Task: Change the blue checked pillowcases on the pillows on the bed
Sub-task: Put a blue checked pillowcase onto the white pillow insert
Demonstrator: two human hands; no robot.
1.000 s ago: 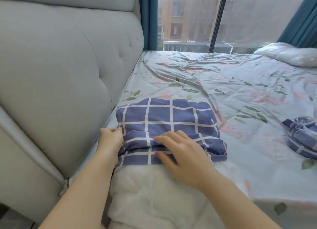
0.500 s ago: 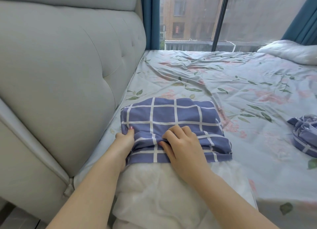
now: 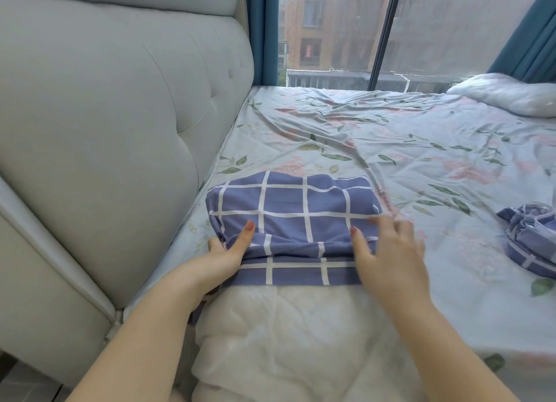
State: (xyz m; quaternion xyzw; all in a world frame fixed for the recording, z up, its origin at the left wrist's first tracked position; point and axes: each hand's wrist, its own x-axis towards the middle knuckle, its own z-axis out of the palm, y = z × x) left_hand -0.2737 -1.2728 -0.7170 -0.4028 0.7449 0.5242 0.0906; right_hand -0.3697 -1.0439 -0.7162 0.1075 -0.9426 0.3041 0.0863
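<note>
A blue checked pillowcase [image 3: 296,203] covers the far half of a white pillow [image 3: 288,338] lying on the floral bed sheet [image 3: 391,149] beside the headboard. The bare near half of the pillow sticks out toward me. My left hand [image 3: 224,255] grips the bunched left edge of the pillowcase, thumb on top of the cloth and fingers under it. My right hand [image 3: 388,251] lies over the right side of the bunched hem with fingers spread and blurred. A second blue checked pillowcase [image 3: 529,236] lies crumpled at the right.
A padded grey headboard [image 3: 120,130] runs along the left. A bare white pillow [image 3: 508,93] lies at the far right corner. Behind the bed are a large window [image 3: 391,25] and teal curtains [image 3: 261,31].
My right hand has slid from the middle of the pillowcase to its right side and its fingers have spread. The left hand kept its hold on the left edge.
</note>
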